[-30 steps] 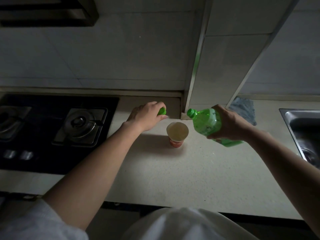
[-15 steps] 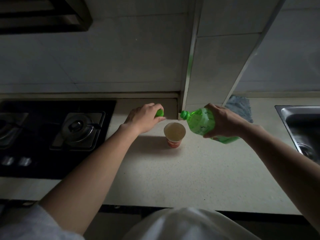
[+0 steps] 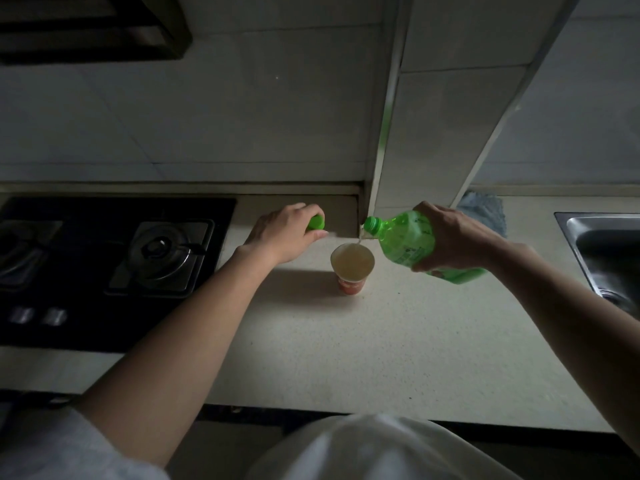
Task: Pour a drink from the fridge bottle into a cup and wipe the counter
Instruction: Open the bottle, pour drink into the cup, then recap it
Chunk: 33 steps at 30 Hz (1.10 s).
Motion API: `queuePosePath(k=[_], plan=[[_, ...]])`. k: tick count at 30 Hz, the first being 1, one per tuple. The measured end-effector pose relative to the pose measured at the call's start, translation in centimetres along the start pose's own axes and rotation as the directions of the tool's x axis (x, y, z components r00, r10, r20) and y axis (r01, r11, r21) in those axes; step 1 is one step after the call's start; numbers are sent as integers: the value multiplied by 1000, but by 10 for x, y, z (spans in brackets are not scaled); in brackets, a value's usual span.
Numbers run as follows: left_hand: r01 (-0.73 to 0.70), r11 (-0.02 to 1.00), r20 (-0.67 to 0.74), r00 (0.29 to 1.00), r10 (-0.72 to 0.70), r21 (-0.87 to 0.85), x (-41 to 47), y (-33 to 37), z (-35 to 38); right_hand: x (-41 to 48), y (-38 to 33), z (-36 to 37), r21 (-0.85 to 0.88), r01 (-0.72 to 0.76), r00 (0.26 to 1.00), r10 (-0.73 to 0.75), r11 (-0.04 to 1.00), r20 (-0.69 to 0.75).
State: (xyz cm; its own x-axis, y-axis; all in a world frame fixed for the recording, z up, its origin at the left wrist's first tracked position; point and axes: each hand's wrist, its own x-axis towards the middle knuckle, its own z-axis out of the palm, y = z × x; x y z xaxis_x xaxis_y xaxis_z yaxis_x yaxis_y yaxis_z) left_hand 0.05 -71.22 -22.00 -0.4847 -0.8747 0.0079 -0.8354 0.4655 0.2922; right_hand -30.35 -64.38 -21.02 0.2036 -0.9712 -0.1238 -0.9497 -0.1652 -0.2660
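Observation:
A small paper cup (image 3: 352, 267) with a red base stands on the pale counter (image 3: 398, 358), holding yellowish drink. My right hand (image 3: 457, 237) grips a green plastic bottle (image 3: 405, 241), tilted with its open neck over the cup's far right rim. A thin stream runs from the neck into the cup. My left hand (image 3: 287, 232) is just left of the cup and holds the green bottle cap (image 3: 316, 223) in its fingers.
A black gas hob (image 3: 114, 268) with burners fills the left of the counter. A blue-grey cloth (image 3: 483, 211) lies behind the bottle by the tiled pillar (image 3: 446, 133). A steel sink (image 3: 602, 251) is at the right edge.
The bottle has tipped further and moved left until its neck is over the cup, and liquid now flows. My left hand with the cap has stayed in place.

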Motion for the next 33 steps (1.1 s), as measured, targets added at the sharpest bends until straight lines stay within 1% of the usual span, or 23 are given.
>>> queuePosePath(k=[7,17,33], plan=[[11,1000,2,1000,-11,8,-1,-1,-1,-8,8,-7,-26,-15,1000,15,1000,-13],[-16,1000,0,1000,16,6,4,6,0,-14,15,-14,-40,-46,999,46,998,-8],[-23,1000,19,1000,23,7,5,5,3,-8,4,-15,-52,-19,1000,20,998,12]])
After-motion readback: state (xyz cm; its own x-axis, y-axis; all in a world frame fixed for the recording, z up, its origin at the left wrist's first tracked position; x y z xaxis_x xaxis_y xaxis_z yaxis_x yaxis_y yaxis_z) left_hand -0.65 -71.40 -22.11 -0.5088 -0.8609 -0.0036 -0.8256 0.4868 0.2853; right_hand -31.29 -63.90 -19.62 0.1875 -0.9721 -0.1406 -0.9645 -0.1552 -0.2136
